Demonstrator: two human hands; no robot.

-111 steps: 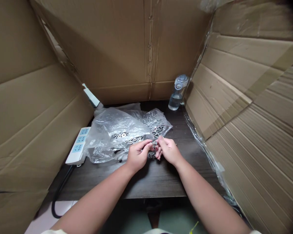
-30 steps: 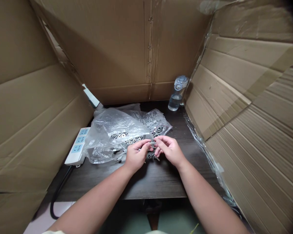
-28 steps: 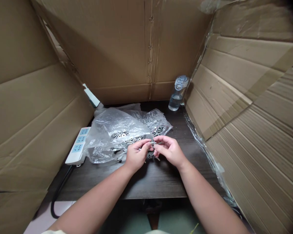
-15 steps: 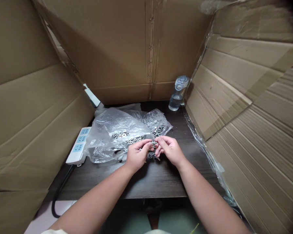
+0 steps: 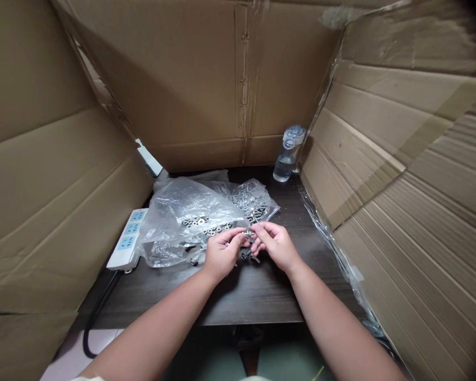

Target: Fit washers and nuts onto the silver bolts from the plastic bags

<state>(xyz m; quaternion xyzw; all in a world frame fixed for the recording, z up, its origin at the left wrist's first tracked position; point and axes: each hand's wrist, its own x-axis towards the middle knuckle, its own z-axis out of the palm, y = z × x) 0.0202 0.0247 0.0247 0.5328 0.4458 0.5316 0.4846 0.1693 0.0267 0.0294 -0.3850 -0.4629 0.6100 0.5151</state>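
Note:
Fingertip to fingertip, my left hand and my right hand meet over the dark table. Between them is a small silver bolt with what looks like a nut or washer on its shank. Both hands are closed in a pinch, the left at one end and the right at the other. Just below the right fingers lie loose bolts. Left of my hands, several nuts rest on a clear plastic bag. A second bag behind my hands holds more bolts.
A white power strip with a black cable sits at the left. A water bottle stands at the back right. Cardboard walls enclose the dark tabletop on three sides. Another loose bolt lies near the bag's front edge.
My hands stay in almost the same place, with the bolt still pinched between them. The camera view has shifted slightly.

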